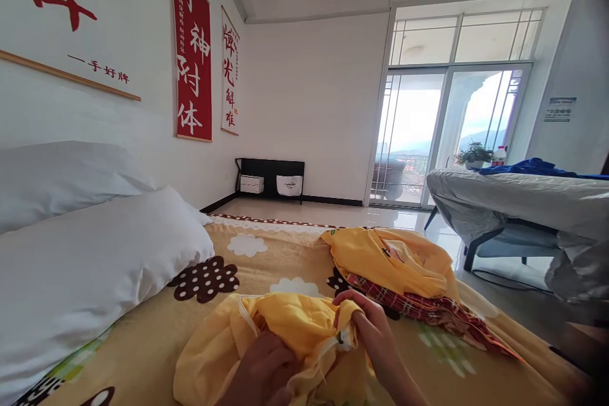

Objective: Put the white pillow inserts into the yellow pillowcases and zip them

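Note:
A bunched yellow cloth cover point(214, 342) lies on the patterned bed blanket point(247, 273), at the bottom middle of the head view. Along its gathered opening runs a white edging strip that looks like a zipper. My right hand point(373, 336) pinches the rim of the opening between thumb and fingers, at the cover's right side. Curled into the folds at the near side is my left hand point(266, 365), its fingertips partly hidden by the fabric. What lies inside the cover cannot be seen.
Folded yellow fabric point(394, 260) lies on red plaid cloth point(419, 307) at the bed's right. White pillows point(104, 266) fill the left side. Beyond stand a plastic-covered table point(514, 196), a chair point(518, 241) and a low black shelf point(271, 171).

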The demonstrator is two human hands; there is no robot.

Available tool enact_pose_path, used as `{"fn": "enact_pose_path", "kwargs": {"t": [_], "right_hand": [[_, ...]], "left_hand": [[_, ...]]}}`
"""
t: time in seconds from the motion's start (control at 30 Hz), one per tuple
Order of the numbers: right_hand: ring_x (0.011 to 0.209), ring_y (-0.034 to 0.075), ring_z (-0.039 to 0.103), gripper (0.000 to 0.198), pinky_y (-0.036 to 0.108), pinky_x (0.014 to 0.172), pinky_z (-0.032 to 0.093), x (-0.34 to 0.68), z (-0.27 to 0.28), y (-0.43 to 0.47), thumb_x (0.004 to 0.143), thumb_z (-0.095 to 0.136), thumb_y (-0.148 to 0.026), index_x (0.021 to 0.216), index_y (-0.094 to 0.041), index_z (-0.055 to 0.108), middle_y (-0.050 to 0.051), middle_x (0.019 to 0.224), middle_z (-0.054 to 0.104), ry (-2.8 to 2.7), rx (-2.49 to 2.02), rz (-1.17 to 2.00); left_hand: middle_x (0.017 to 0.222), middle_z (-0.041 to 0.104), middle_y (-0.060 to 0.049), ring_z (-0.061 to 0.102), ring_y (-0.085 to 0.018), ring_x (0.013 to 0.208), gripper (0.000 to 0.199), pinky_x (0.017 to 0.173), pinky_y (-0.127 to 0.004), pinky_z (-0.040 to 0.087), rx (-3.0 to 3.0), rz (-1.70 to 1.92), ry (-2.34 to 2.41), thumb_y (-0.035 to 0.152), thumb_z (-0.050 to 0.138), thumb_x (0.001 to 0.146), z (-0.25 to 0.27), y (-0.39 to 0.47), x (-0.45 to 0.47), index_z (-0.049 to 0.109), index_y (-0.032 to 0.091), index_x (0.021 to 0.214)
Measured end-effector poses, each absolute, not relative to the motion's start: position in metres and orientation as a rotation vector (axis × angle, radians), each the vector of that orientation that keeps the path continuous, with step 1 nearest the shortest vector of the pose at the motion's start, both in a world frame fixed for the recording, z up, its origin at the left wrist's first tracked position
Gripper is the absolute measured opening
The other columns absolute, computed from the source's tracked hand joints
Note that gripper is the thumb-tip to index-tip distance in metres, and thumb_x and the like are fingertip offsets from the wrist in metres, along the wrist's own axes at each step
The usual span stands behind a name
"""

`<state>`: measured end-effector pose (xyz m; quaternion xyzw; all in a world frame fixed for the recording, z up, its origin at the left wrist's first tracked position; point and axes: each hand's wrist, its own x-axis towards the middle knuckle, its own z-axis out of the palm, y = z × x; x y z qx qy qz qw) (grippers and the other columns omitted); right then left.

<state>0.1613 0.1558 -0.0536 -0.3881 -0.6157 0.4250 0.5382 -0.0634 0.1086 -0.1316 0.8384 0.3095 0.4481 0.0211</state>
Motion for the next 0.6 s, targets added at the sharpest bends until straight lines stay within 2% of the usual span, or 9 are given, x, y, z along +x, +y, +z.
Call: {"fn": "enact_pose_path", "kwargs": {"t": [0.07,0.13,0.2,0.3,0.4,0.47,0.53,0.6], "right_hand": [[0.061,0.017,0.050,0.023,0.026,0.056,0.038,0.156,-0.055,0.151,0.063,0.053,-0.037,0.069,-0.018,0.064,0.002,0.066,0.061,-1.568,-0.961,0.897],[0.062,0.016,0.048,0.023,0.026,0.057,0.037,0.152,-0.058,0.149,0.064,0.053,-0.037,0.070,-0.017,0.064,0.002,0.066,0.059,-1.653,-0.990,0.843],[0.062,0.014,0.046,0.023,0.025,0.057,0.035,0.150,-0.060,0.146,0.065,0.052,-0.036,0.072,-0.017,0.063,0.000,0.065,0.057,-1.716,-1.007,0.871],[0.061,0.014,0.045,0.022,0.024,0.056,0.035,0.154,-0.059,0.141,0.064,0.050,-0.033,0.072,-0.018,0.063,-0.001,0.064,0.055,-1.829,-1.040,1.017],[0.070,0.016,0.051,0.023,0.024,0.062,0.041,0.164,-0.054,0.139,0.063,0.052,-0.030,0.075,-0.018,0.067,0.000,0.073,0.060,-1.885,-1.124,1.072],[0.079,0.018,0.056,0.026,0.025,0.068,0.044,0.173,-0.047,0.141,0.063,0.055,-0.028,0.082,-0.018,0.070,0.002,0.083,0.064,-1.918,-1.165,1.086],[0.086,0.021,0.058,0.028,0.026,0.073,0.045,0.182,-0.041,0.145,0.064,0.058,-0.029,0.087,-0.019,0.071,0.003,0.091,0.067,-1.994,-1.168,1.105],[0.091,0.022,0.059,0.028,0.026,0.076,0.046,0.189,-0.037,0.149,0.066,0.059,-0.028,0.089,-0.020,0.071,0.003,0.095,0.068,-2.101,-1.152,1.060]], "left_hand": [[0.101,0.066,-0.011,0.061,-0.023,0.096,0.036,0.086,-0.034,0.051,2.667,1.483,1.073,0.043,0.051,0.087,-0.149,0.116,-0.059,0.060,0.019,0.112],[0.112,0.065,-0.010,0.059,-0.024,0.106,0.045,0.091,-0.034,0.051,2.725,1.544,1.203,0.033,0.058,0.085,-0.164,0.124,-0.051,0.052,0.023,0.129],[0.119,0.063,-0.009,0.058,-0.024,0.111,0.052,0.092,-0.034,0.051,2.691,1.569,1.260,0.029,0.058,0.085,-0.168,0.127,-0.041,0.047,0.029,0.136],[0.128,0.060,-0.007,0.054,-0.029,0.118,0.044,0.097,-0.041,0.047,2.540,1.473,1.113,0.035,0.059,0.083,-0.155,0.122,-0.033,0.058,0.032,0.127],[0.134,0.056,-0.006,0.048,-0.033,0.123,0.031,0.103,-0.046,0.040,2.237,1.351,0.956,0.037,0.061,0.079,-0.136,0.111,-0.044,0.070,0.028,0.107],[0.137,0.054,-0.005,0.043,-0.034,0.127,0.025,0.107,-0.048,0.033,1.947,1.330,0.893,0.034,0.063,0.075,-0.131,0.104,-0.058,0.072,0.024,0.096],[0.134,0.055,-0.005,0.042,-0.033,0.129,0.022,0.109,-0.046,0.029,1.640,1.301,0.801,0.031,0.065,0.072,-0.133,0.100,-0.073,0.071,0.022,0.091],[0.120,0.063,-0.005,0.050,-0.030,0.119,0.021,0.102,-0.041,0.036,1.315,1.217,0.711,0.029,0.065,0.070,-0.138,0.098,-0.082,0.069,0.020,0.089]]}}
